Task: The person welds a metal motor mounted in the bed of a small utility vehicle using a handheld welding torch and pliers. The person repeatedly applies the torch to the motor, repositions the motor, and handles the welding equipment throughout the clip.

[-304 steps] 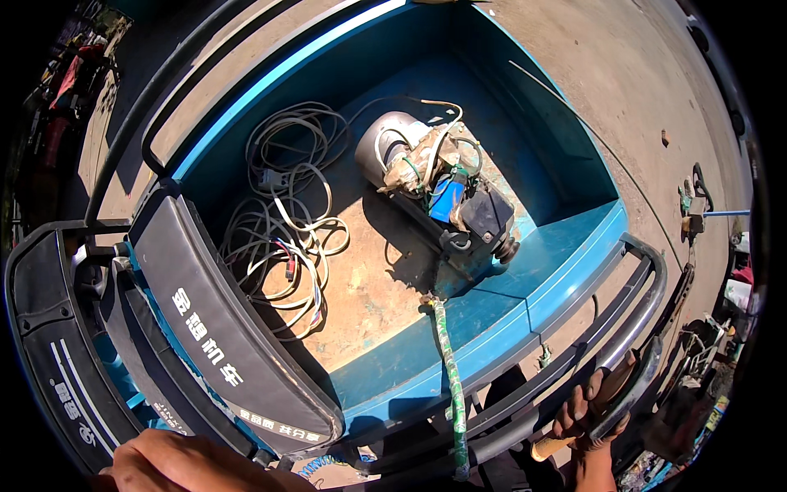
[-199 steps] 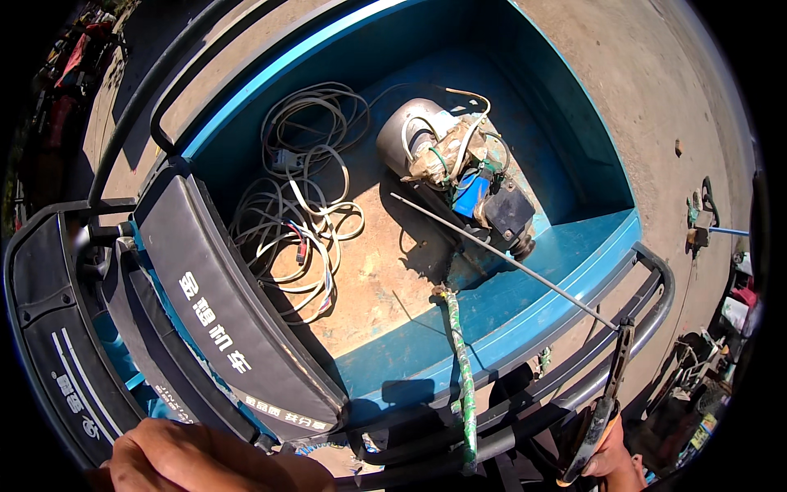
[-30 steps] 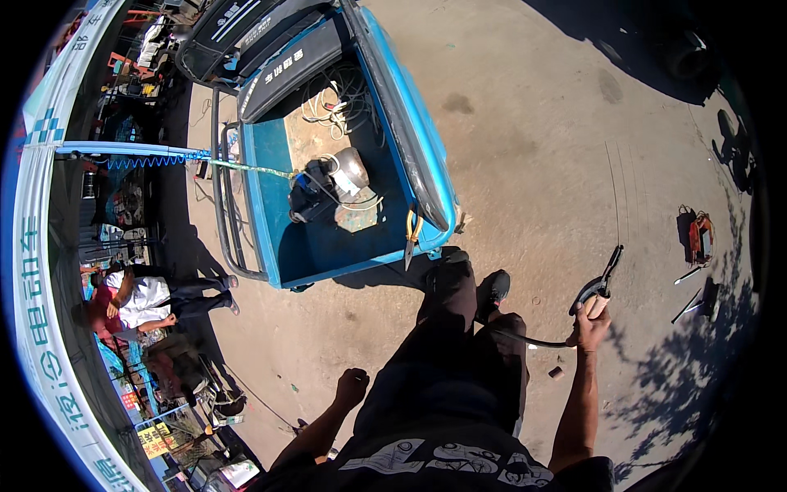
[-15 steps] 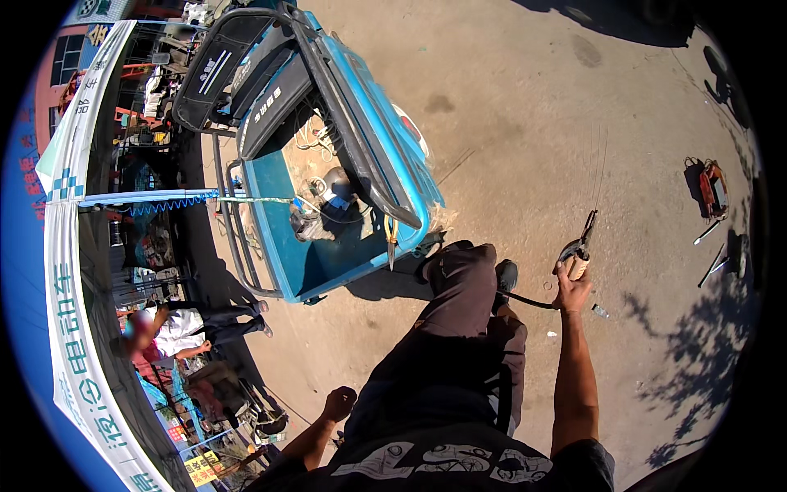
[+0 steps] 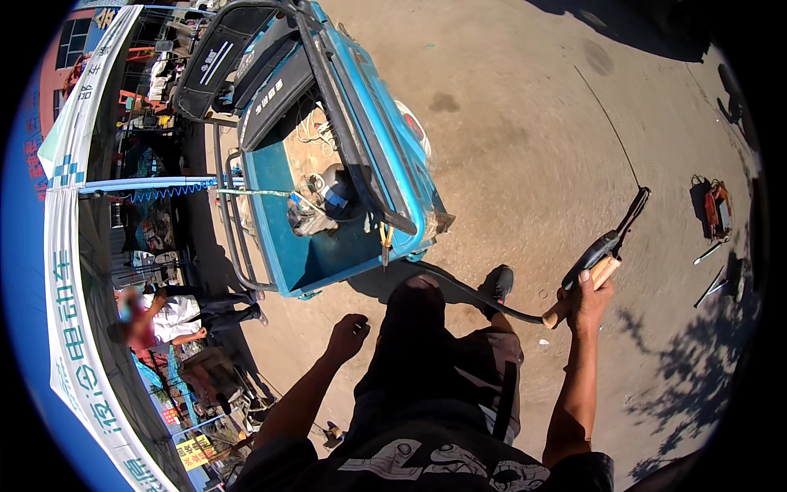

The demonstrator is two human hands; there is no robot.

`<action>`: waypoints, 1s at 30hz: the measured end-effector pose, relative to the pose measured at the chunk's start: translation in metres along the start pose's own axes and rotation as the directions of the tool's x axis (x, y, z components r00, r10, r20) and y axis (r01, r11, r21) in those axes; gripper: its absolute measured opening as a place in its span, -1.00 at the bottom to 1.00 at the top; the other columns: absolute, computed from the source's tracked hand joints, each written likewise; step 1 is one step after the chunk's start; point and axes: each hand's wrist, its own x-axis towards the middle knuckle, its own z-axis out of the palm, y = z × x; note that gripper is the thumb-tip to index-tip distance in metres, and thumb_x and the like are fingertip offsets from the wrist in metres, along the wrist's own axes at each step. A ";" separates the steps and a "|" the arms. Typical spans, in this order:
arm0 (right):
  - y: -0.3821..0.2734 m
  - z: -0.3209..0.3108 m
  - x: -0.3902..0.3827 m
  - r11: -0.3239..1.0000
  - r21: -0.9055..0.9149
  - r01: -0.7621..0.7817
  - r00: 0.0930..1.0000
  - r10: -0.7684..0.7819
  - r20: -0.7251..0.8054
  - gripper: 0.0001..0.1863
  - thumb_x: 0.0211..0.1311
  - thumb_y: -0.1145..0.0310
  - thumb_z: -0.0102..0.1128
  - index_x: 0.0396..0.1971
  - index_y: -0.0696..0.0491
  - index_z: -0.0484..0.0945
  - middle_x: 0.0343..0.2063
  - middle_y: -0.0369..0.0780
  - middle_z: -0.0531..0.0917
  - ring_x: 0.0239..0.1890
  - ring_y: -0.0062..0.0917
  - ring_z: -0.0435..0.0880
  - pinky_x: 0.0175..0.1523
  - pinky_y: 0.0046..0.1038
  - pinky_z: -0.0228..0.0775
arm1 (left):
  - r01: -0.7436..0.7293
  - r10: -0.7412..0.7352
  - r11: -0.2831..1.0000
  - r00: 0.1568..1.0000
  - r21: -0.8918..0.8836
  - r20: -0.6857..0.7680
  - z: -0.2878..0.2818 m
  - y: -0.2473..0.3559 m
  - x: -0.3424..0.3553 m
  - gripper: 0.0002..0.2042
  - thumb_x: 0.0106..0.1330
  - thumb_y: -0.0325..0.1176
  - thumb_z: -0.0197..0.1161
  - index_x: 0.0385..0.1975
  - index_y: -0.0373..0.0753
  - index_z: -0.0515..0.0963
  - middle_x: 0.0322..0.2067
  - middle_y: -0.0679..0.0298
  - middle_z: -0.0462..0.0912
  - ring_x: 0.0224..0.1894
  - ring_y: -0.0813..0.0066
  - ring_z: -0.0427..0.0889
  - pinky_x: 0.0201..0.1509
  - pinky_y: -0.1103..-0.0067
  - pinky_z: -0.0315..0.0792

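Observation:
My right hand is wrapped around a welding electrode holder with a dark lever and tan grip parts. A long thin welding rod sticks out of its jaws, pointing up and away over the ground. From the holder's tan rear end, a black cable sags left past my shoe toward the cart. My left hand hangs beside my left leg, fingers loosely curled, with nothing seen in it. Ahead of me stands a blue cargo tricycle; pliers-like tool handles hang at its bed's near right corner.
In the tricycle's bed lie pale rope and a dark rounded object. A red box-like case and thin rods lie on the ground at right. Another person stands at left near a white canopy.
My right hand has moved slightly right, and the electrode holder appears larger, with its rod tilted leftward. My left hand has risen a little. My legs have shifted in a step.

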 end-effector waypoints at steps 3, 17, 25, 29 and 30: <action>-0.029 0.020 -0.023 0.997 0.062 -0.052 0.992 0.045 0.117 -0.48 0.03 0.02 0.47 -0.39 0.15 0.41 -0.66 -0.25 0.50 -0.71 -0.55 0.53 -0.63 -0.46 0.44 | -0.199 0.194 0.980 0.973 0.031 0.122 0.032 0.060 0.020 -0.62 0.19 -0.38 0.34 -0.01 -0.31 0.50 -0.18 0.10 0.57 -0.20 0.25 0.63 -0.13 0.44 0.54; -0.079 0.094 -0.094 0.902 0.229 -0.366 0.781 0.164 0.603 -0.26 -0.20 0.00 0.64 -0.22 0.09 0.29 -0.54 -0.20 0.49 -0.60 -0.47 0.56 -0.54 -0.46 0.51 | -0.347 0.336 0.938 0.890 -0.021 0.309 0.102 0.016 0.000 -0.72 0.00 -0.18 0.42 -0.48 -0.24 0.56 -0.45 0.09 0.58 -0.25 0.04 0.57 -0.17 0.27 0.42; -0.087 0.208 -0.090 0.942 0.045 -0.333 0.705 0.217 0.675 -0.40 -0.08 -0.05 0.52 -0.36 0.19 0.50 -0.57 -0.23 0.60 -0.60 -0.58 0.59 -0.52 -0.59 0.43 | -0.068 0.091 0.983 0.986 0.168 -0.136 -0.008 -0.023 -0.042 -0.57 0.21 -0.16 0.30 -0.83 -0.29 0.46 -0.75 0.04 0.44 -0.56 0.00 0.50 -0.43 0.20 0.35; -0.091 0.277 -0.077 0.960 -0.079 -0.269 0.561 0.223 0.797 -0.53 0.12 0.05 0.40 -0.46 0.21 0.49 -0.68 -0.23 0.55 -0.70 -0.61 0.54 -0.61 -0.58 0.37 | 0.070 -0.046 0.993 0.970 0.092 -0.239 -0.041 -0.028 -0.039 -0.57 0.19 -0.18 0.31 -0.85 -0.29 0.45 -0.75 0.04 0.45 -0.58 0.01 0.49 -0.44 0.22 0.37; -0.092 0.295 -0.074 0.961 -0.090 -0.263 0.554 0.227 0.801 -0.53 0.12 0.05 0.40 -0.47 0.21 0.49 -0.69 -0.24 0.54 -0.71 -0.61 0.53 -0.62 -0.58 0.37 | 0.062 -0.043 0.996 0.959 0.057 -0.281 -0.044 -0.030 -0.036 -0.56 0.18 -0.20 0.33 -0.86 -0.28 0.41 -0.77 0.04 0.43 -0.61 0.01 0.47 -0.48 0.23 0.33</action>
